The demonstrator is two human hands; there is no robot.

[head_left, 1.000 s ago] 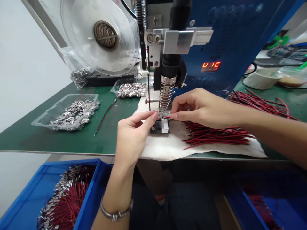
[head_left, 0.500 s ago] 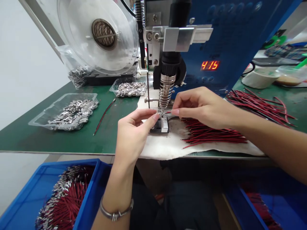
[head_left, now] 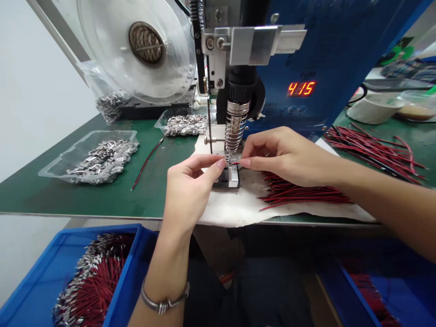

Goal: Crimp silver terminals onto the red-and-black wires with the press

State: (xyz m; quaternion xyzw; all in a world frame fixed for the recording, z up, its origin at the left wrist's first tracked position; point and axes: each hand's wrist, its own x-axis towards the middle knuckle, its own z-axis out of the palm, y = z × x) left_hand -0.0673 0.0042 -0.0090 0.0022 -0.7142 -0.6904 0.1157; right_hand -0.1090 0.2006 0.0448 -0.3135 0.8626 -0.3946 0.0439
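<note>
Under the spring-wrapped soldering tip (head_left: 236,129) of the blue machine, my two hands meet over a small metal fixture (head_left: 233,176). My left hand (head_left: 190,181) is closed in a pinch on a tiny metal connector (head_left: 227,159), mostly hidden by thumb and forefinger. From the other side, my right hand (head_left: 282,154) pinches a red-and-black wire (head_left: 235,163), whose end points left at the connector. Whether wire and connector touch is too small to tell. Below my right hand, a bundle of red-and-black wires (head_left: 306,194) lies on a white cloth (head_left: 231,211).
Clear trays of metal connectors (head_left: 102,159) (head_left: 185,125) stand left of the machine, near a single wire with a connector (head_left: 146,164). Behind them rises a large clear reel (head_left: 102,50). More wires (head_left: 374,150) lie right. Blue bins (head_left: 136,254) (head_left: 357,295) sit below the table edge.
My right hand has edged slightly left and down with the wire, closer to my left fingertips. My left hand keeps nearly the same pinch. The camera view has shifted a little.
</note>
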